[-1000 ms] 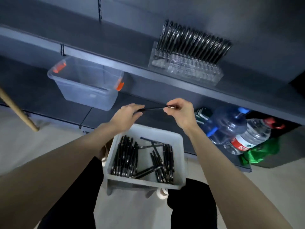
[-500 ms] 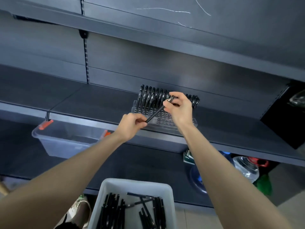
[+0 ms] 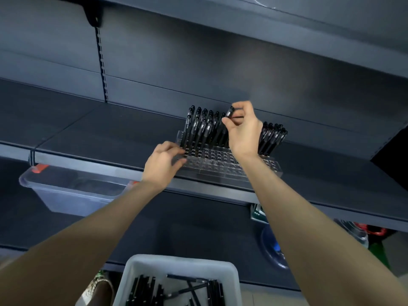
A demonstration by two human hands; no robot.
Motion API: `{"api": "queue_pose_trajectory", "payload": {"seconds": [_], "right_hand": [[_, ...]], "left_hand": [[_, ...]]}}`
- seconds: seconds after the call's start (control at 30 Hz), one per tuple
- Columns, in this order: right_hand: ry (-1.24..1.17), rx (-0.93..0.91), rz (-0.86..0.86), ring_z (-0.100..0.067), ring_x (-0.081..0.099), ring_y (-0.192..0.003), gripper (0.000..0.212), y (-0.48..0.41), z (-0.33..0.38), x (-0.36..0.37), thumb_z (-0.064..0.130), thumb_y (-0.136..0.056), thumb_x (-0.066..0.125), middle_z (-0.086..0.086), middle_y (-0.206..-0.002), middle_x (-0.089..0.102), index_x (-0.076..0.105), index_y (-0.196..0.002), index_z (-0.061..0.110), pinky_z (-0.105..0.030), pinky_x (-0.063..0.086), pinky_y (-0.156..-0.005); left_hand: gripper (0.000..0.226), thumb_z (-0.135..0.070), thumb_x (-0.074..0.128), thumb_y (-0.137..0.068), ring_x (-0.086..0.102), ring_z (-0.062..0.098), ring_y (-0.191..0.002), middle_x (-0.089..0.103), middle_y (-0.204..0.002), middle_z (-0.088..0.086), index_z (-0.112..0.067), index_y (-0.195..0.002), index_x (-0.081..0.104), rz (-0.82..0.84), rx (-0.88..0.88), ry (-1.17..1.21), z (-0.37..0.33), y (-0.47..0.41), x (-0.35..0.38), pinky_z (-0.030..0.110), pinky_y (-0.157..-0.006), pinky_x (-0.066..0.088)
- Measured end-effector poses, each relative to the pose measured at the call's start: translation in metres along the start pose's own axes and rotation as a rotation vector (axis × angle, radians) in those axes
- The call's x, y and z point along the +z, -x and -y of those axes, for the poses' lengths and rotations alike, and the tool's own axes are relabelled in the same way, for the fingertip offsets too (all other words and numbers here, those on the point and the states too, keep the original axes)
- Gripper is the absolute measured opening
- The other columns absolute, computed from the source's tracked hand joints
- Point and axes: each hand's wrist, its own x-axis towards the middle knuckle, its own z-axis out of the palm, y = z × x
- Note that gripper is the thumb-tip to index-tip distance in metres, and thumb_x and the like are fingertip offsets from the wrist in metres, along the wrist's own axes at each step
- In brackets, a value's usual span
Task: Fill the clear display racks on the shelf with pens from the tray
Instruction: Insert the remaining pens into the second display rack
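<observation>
A clear display rack point(image 3: 223, 165) with rows of holes stands on the dark shelf point(image 3: 92, 129). Black pens point(image 3: 199, 127) fill its back rows at left and right. My right hand point(image 3: 244, 131) pinches the top of one black pen point(image 3: 230, 111) and holds it upright over the rack's middle. My left hand point(image 3: 164, 162) rests with its fingertips on the rack's front left corner, fingers loosely bent, holding nothing. Below, at the bottom edge, the white tray point(image 3: 183, 263) holds several loose black pens point(image 3: 145, 290).
A clear plastic bin point(image 3: 72, 195) with orange clips sits on the lower shelf at left. Water bottles point(image 3: 353, 235), a blue jug point(image 3: 272, 248) and a green bag lie low right. Another shelf overhangs above. A shoe point(image 3: 99, 288) shows beside the tray.
Both hands rose from the tray to the rack. My left hand let go of the pen and moved onto the rack's corner. My right hand turned the pen upright over the rack.
</observation>
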Motion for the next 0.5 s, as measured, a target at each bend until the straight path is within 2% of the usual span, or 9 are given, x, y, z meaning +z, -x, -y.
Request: {"api": "queue_pose_trajectory", "payload": {"seconds": [0.1, 0.2, 0.4, 0.5], "right_hand": [[0.009, -0.024, 0.011, -0.009, 0.052, -0.070, 0.026, 0.0000, -0.0041, 0.0073, 0.000, -0.083, 0.067, 0.008, -0.076, 0.051, 0.056, -0.106, 0.005, -0.027, 0.051, -0.075], [0.043, -0.038, 0.041, -0.014, 0.053, -0.075, 0.026, 0.0013, -0.0061, 0.0102, 0.001, -0.083, 0.068, -0.002, -0.083, 0.056, 0.057, -0.106, 0.005, -0.030, 0.050, -0.078], [0.015, -0.056, 0.001, -0.013, 0.055, -0.077, 0.027, -0.0006, -0.0026, 0.0062, 0.002, -0.082, 0.069, -0.003, -0.085, 0.057, 0.058, -0.106, 0.005, -0.022, 0.049, -0.076], [0.040, -0.057, 0.044, -0.013, 0.055, -0.078, 0.027, 0.0023, -0.0035, 0.0085, 0.003, -0.083, 0.068, -0.003, -0.086, 0.058, 0.058, -0.107, 0.005, -0.020, 0.048, -0.075]], "left_hand": [[0.021, -0.013, 0.062, -0.089, 0.052, 0.029, -0.106, 0.060, -0.108, 0.010, -0.005, -0.107, 0.068, -0.063, 0.048, 0.000, 0.0044, 0.0005, 0.0050, 0.036, -0.083, 0.044], [0.019, -0.011, 0.062, -0.088, 0.053, 0.030, -0.104, 0.061, -0.105, 0.010, -0.004, -0.104, 0.070, -0.092, 0.075, -0.004, 0.0057, -0.0001, 0.0076, 0.036, -0.082, 0.044], [0.015, -0.008, 0.065, -0.086, 0.055, 0.030, -0.097, 0.062, -0.100, 0.010, -0.004, -0.100, 0.071, -0.126, 0.100, 0.022, 0.0075, 0.0000, 0.0099, 0.037, -0.075, 0.048], [0.016, -0.008, 0.064, -0.086, 0.055, 0.029, -0.098, 0.062, -0.100, 0.009, -0.004, -0.100, 0.071, -0.131, 0.088, 0.015, 0.0073, 0.0003, 0.0111, 0.036, -0.075, 0.047]]}}
